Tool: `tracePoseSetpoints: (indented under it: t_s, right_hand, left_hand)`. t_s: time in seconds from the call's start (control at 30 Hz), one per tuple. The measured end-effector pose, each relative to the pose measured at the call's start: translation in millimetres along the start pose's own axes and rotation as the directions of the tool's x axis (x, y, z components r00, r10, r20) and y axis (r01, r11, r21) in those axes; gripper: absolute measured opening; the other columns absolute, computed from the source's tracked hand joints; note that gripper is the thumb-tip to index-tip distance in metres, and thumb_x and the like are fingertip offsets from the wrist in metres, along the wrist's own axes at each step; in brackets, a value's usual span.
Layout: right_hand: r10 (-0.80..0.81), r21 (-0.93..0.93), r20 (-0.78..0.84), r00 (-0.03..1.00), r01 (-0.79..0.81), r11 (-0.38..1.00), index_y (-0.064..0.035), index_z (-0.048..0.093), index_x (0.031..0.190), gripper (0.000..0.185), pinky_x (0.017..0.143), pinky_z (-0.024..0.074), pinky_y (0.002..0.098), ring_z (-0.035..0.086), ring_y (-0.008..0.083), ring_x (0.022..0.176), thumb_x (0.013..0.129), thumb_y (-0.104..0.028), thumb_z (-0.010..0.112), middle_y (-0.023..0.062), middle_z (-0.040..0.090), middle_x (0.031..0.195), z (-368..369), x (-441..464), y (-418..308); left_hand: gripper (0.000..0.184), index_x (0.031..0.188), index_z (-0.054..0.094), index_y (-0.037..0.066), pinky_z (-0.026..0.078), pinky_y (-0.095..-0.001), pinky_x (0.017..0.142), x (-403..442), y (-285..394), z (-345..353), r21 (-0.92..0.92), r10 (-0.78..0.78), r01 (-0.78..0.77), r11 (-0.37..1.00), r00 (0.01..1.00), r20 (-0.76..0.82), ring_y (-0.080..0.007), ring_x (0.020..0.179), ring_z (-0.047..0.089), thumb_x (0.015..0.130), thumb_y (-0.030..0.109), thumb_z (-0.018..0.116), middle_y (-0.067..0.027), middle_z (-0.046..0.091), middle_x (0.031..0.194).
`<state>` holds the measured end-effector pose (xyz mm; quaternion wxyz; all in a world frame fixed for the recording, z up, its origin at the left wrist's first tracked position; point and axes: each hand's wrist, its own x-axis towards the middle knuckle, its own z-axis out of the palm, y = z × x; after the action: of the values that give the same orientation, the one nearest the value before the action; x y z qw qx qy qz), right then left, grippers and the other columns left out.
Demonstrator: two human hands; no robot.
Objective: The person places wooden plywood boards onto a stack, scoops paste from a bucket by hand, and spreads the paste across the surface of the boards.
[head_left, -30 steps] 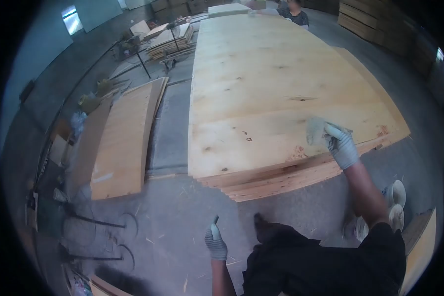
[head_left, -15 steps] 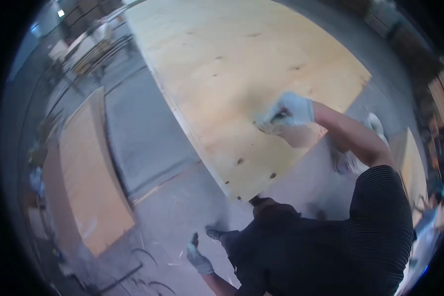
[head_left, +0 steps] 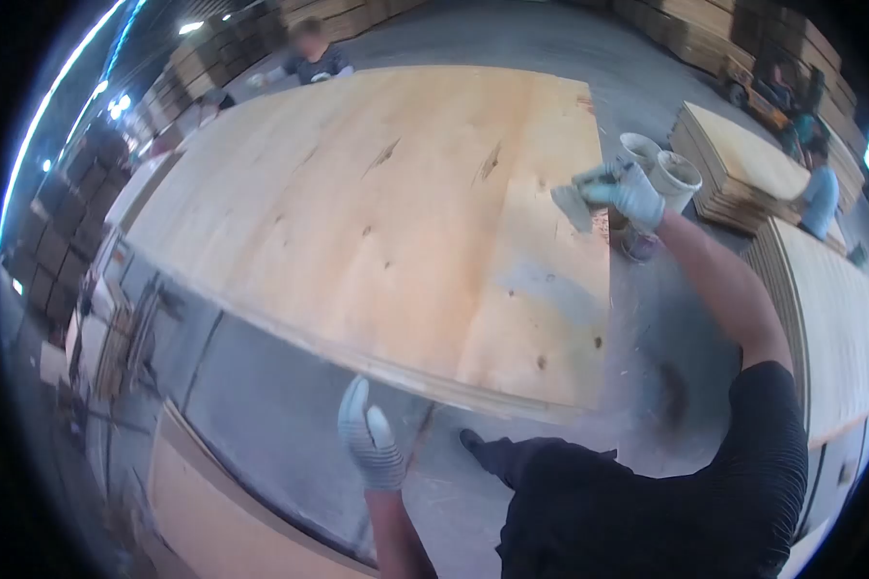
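Note:
A large plywood sheet (head_left: 425, 212) with dark knots and cracks lies on a stack in front of me. My right hand (head_left: 632, 193), in a pale glove, grips a putty knife (head_left: 574, 208) near the sheet's right edge. The blade is just over the wood; I cannot tell whether it touches. By the sheet's near edge is my left hand (head_left: 372, 439), gloved too, with its fingers stretched out and nothing in it.
Two white buckets (head_left: 678, 177) stand beyond the right edge. Plywood stacks (head_left: 826, 323) line the right side, and another panel (head_left: 232, 511) lies lower left. One person (head_left: 319, 63) is at the far edge, another (head_left: 821, 193) at right. A forklift (head_left: 758, 92) is behind.
The view has swung, so the sheet now lies more crosswise. My right hand has gone to the sheet's right edge with the putty knife. My left hand has risen close to the near edge.

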<state>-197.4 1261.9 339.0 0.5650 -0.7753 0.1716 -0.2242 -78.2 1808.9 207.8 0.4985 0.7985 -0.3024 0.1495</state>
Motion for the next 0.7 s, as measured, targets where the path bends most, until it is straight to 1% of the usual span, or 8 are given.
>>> tracePoseSetpoints:
  t_s: [0.1, 0.17, 0.27, 0.3, 0.4, 0.5, 0.6, 0.7]
  right_hand:
    - [-0.013, 0.046, -0.152, 0.988, 0.020, 0.999, 0.0070, 0.074, 0.126, 0.037, 0.087, 0.0660, 0.0378, 0.078, 0.0245, 0.099, 0.091, -0.004, 0.081, 0.0166, 0.079, 0.111, -6, 92, 21]
    - [-0.016, 0.055, -0.226, 0.974, 0.029, 0.998, 0.0061, 0.073, 0.128, 0.039, 0.087, 0.0666, 0.0381, 0.079, 0.0251, 0.098, 0.091, -0.003, 0.081, 0.0168, 0.079, 0.113, -12, 153, 21]
    - [0.035, 0.304, -0.247, 0.968, 0.043, 0.952, 0.0052, 0.074, 0.127, 0.039, 0.090, 0.0655, 0.0401, 0.079, 0.0257, 0.100, 0.091, -0.007, 0.081, 0.0164, 0.079, 0.113, 1, 223, 30]
    - [0.131, 0.596, -0.193, 0.972, 0.010, 0.803, 0.0057, 0.074, 0.124, 0.037, 0.087, 0.0643, 0.0373, 0.079, 0.0236, 0.096, 0.089, -0.004, 0.080, 0.0145, 0.080, 0.114, 7, 255, 72]
    - [0.243, -0.117, -0.320, 0.916, -0.293, 0.949, 0.0071, 0.075, 0.121, 0.037, 0.082, 0.0625, 0.0349, 0.078, 0.0207, 0.090, 0.086, -0.004, 0.081, 0.0126, 0.081, 0.110, 8, 371, 176]
    - [-0.051, -0.637, -0.158, 0.986, -0.062, 0.768, 0.0003, 0.082, 0.108, 0.030, 0.082, 0.0618, 0.0361, 0.078, 0.0196, 0.087, 0.082, -0.014, 0.088, 0.0132, 0.083, 0.096, 43, 416, 131]
    - [0.234, -0.546, 0.008, 0.972, -0.192, 0.816, -0.0019, 0.082, 0.108, 0.025, 0.081, 0.0614, 0.0338, 0.077, 0.0180, 0.084, 0.087, -0.015, 0.087, 0.0124, 0.083, 0.098, 59, 368, 111]
    - [0.119, -0.616, 0.155, 0.981, 0.001, 0.788, -0.0040, 0.080, 0.120, 0.027, 0.088, 0.0615, 0.0318, 0.079, 0.0183, 0.095, 0.094, -0.011, 0.080, 0.0117, 0.083, 0.114, 87, 225, 92]
  left_hand:
    - [0.043, 0.144, 0.061, -0.003, 0.041, -0.0525, 0.119, 99, -42, 16, 0.178, 0.238, -0.265, 0.948, 0.958, 0.159, -0.0421, 0.138, 0.057, 0.107, 0.017, 0.056, -0.0245, 0.062, 0.148]
    - [0.043, 0.144, 0.061, -0.003, 0.041, -0.0537, 0.119, 159, -79, 25, 0.229, 0.195, -0.247, 0.941, 0.954, 0.227, -0.0431, 0.138, 0.057, 0.106, 0.019, 0.057, -0.0248, 0.061, 0.148]
    - [0.046, 0.143, 0.061, -0.003, 0.041, -0.0560, 0.120, 216, -122, 40, 0.316, 0.125, -0.224, 0.922, 0.945, 0.303, -0.0457, 0.139, 0.056, 0.104, 0.020, 0.058, -0.0258, 0.061, 0.148]
    - [0.047, 0.143, 0.062, -0.003, 0.041, -0.0569, 0.120, 230, -133, 46, 0.341, 0.100, -0.211, 0.916, 0.944, 0.315, -0.0468, 0.139, 0.055, 0.103, 0.021, 0.058, -0.0262, 0.062, 0.148]
    - [0.050, 0.141, 0.062, -0.004, 0.040, -0.0601, 0.121, 252, -162, 63, 0.364, 0.233, -0.339, 0.867, 0.924, 0.304, -0.0501, 0.140, 0.055, 0.099, 0.022, 0.056, -0.0279, 0.061, 0.148]
    - [0.052, 0.140, 0.063, -0.005, 0.041, -0.0621, 0.120, 264, -166, 72, 0.321, 0.188, -0.283, 0.904, 0.936, 0.297, -0.0521, 0.140, 0.055, 0.096, 0.021, 0.054, -0.0287, 0.060, 0.149]
    - [0.051, 0.137, 0.065, -0.005, 0.043, -0.0628, 0.118, 268, -165, 73, 0.339, 0.152, -0.261, 0.904, 0.937, 0.315, -0.0528, 0.137, 0.057, 0.096, 0.023, 0.054, -0.0284, 0.061, 0.149]
    - [0.049, 0.136, 0.066, -0.005, 0.044, -0.0630, 0.117, 234, -163, 56, 0.316, 0.213, -0.297, 0.901, 0.938, 0.275, -0.0524, 0.135, 0.058, 0.096, 0.022, 0.055, -0.0278, 0.062, 0.148]
